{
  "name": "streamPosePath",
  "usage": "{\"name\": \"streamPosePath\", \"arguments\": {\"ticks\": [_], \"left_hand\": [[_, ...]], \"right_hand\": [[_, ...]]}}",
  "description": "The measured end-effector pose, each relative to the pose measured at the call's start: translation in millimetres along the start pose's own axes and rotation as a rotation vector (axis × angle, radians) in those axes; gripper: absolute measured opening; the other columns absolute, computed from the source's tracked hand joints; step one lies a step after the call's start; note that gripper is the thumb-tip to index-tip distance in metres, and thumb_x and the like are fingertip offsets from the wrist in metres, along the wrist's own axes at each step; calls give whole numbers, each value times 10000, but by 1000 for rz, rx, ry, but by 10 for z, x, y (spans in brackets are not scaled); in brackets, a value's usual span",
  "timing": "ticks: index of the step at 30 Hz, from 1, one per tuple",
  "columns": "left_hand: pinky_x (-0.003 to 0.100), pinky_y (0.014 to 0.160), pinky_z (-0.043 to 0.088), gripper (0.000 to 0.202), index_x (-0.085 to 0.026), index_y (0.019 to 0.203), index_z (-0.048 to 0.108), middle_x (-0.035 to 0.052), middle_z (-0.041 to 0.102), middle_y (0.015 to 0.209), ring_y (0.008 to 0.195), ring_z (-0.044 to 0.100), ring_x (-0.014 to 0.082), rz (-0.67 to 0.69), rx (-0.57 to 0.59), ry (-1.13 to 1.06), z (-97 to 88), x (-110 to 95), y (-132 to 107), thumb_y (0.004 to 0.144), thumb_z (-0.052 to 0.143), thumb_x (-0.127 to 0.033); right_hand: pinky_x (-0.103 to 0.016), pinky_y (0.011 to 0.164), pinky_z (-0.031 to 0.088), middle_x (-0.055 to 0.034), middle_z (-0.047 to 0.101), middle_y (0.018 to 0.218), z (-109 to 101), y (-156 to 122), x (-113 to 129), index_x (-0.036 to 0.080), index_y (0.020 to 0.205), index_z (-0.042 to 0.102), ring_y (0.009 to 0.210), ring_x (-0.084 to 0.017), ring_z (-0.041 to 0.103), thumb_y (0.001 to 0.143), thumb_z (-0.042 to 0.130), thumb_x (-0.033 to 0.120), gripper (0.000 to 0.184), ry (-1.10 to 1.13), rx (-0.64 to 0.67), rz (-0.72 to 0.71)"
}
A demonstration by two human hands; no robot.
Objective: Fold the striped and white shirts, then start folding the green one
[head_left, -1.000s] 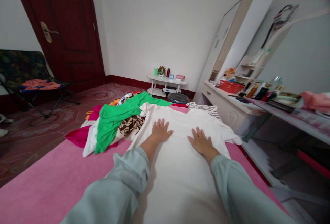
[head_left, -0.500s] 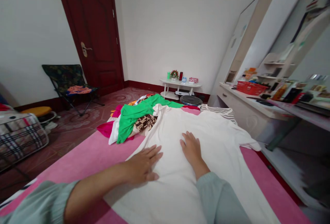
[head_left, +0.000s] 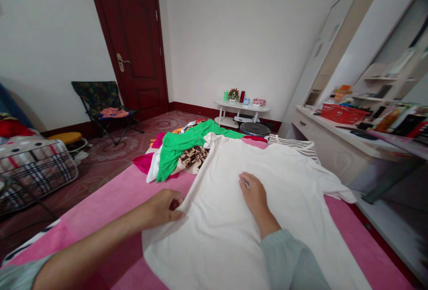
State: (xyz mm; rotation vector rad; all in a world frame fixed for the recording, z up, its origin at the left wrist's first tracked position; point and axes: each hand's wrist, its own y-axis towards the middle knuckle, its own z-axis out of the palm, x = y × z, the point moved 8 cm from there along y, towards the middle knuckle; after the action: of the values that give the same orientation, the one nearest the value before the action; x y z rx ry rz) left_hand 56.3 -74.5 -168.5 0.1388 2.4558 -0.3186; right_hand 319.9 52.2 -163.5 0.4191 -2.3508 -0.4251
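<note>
In the head view, here's the white shirt, spread across the pink bedcover, green garment beyond its left side! Left hand curls at the shirt's edge, right hand bends over its middle; whether either grips cloth, I can't tell.

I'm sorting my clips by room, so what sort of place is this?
Probably a bedroom: a flat, pink, cloth-covered bed-like surface, a white drawered dressing table and a dark-red panelled door.

Pale grey-green sleeves (the right one ending in a gathered cuff) leave the hands bare.
</note>
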Motion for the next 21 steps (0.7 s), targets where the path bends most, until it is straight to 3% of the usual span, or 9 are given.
{"name": "streamPosePath", "arguments": {"ticks": [3, 5, 8, 10, 12, 14, 16, 18, 21], "left_hand": [[210, 515, 278, 216, -163, 771, 527, -53, 423, 650, 586, 392, 98, 131, 35, -254, 172, -422, -12, 758, 620, -357], [206, 509, 276, 250, -160, 834, 547, -56, 401, 653, 577, 365, 92, 211, 172, -358, 330, -744, -32, 774, 631, -388], [198, 500, 283, 272, -159, 800, 584, -60, 391, 616, 556, 355, 85, 351, 454, -328, 505, -1120, -27, 779, 655, -421], [190, 518, 332, 225, -154, 779, 626, -47, 467, 613, 560, 422, 89, 384, 502, -238, 442, -1180, 156, 822, 608, -374], [187, 589, 411, 195, -165, 845, 682, -22, 600, 695, 632, 540, 111, 320, 324, -76, 175, -1085, 567, 860, 541, -300], [192, 720, 454, 211, -193, 990, 694, -1, 684, 872, 786, 615, 138, 186, -75, 191, -304, -932, 1053, 853, 556, -276], [257, 884, 437, 429, -150, 1262, 560, 90, 649, 1137, 1002, 601, 200, 79, -293, 292, -644, -830, 1456, 845, 569, -248], [304, 967, 404, 575, -136, 1370, 435, 148, 567, 1278, 1146, 542, 245, 6, -388, 352, -825, -764, 1791, 830, 599, -248], [346, 966, 425, 640, -161, 1358, 434, 168, 560, 1275, 1171, 533, 281, -69, -413, 420, -878, -701, 2146, 783, 683, -291]], "right_hand": [[-323, 831, 515, -100, 674, 1077, 77, -40, 205, 144, 1069, 655, 864, -191, 659, 881, 460, 361, 347, 323, 54, 75], [-313, 691, 534, -85, 680, 1024, 219, -101, 367, 149, 1178, 601, 699, -170, 652, 877, 472, 447, 442, 461, 179, 148], [-317, 734, 524, -61, 684, 1017, 355, -192, 563, 186, 1289, 537, 790, -189, 652, 813, 592, 423, 535, 445, 286, 144], [-328, 827, 504, -55, 681, 1055, 384, -223, 616, 202, 1271, 562, 927, -210, 633, 748, 656, 306, 542, 389, 294, 96], [-332, 882, 485, -50, 671, 1098, 403, -240, 637, 208, 1204, 614, 992, -211, 617, 717, 630, 199, 488, 377, 310, 50], [-325, 908, 471, -50, 666, 1105, 403, -247, 655, 205, 1121, 660, 999, -202, 615, 700, 584, 139, 433, 383, 327, 18], [-322, 928, 459, -53, 661, 1101, 388, -255, 681, 203, 1094, 675, 1003, -201, 612, 681, 586, 128, 429, 366, 341, 8], [-328, 954, 444, -58, 654, 1118, 375, -272, 712, 208, 1125, 666, 1031, -211, 604, 668, 620, 143, 464, 337, 359, 18], [-341, 1003, 412, -70, 637, 1177, 382, -318, 751, 208, 1177, 644, 1105, -228, 576, 660, 661, 166, 519, 319, 405, 39]]}}
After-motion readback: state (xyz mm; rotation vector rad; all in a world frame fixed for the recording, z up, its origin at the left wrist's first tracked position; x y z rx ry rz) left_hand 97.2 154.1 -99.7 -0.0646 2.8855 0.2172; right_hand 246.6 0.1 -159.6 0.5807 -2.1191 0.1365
